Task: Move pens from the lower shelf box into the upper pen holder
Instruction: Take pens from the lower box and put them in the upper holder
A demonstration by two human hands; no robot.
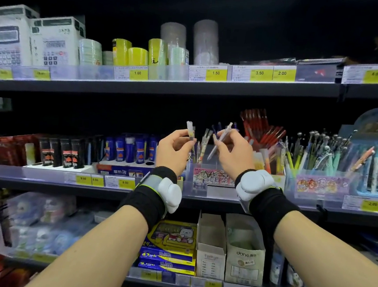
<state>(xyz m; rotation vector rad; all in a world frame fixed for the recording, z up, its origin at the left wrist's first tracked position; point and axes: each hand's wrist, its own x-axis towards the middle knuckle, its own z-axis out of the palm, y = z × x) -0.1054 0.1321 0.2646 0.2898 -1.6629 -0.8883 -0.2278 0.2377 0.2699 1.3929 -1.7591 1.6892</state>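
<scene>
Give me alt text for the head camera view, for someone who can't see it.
Two raised hands each hold a pen, left hand and right hand, above a clear pen holder on a stationery shop's middle shelf. Open cardboard boxes stand on the shelf below.

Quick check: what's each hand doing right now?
Left hand: closed on a pen, held upright.
Right hand: closed on a tilted clear pen.

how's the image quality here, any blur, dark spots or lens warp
Head view: the left hand and right hand with their pens are fairly sharp; the lower-left toys are smeared and the calculators soft; the space above the top shelf is nearly black; the shelf edges bow from wide-angle distortion.
</scene>
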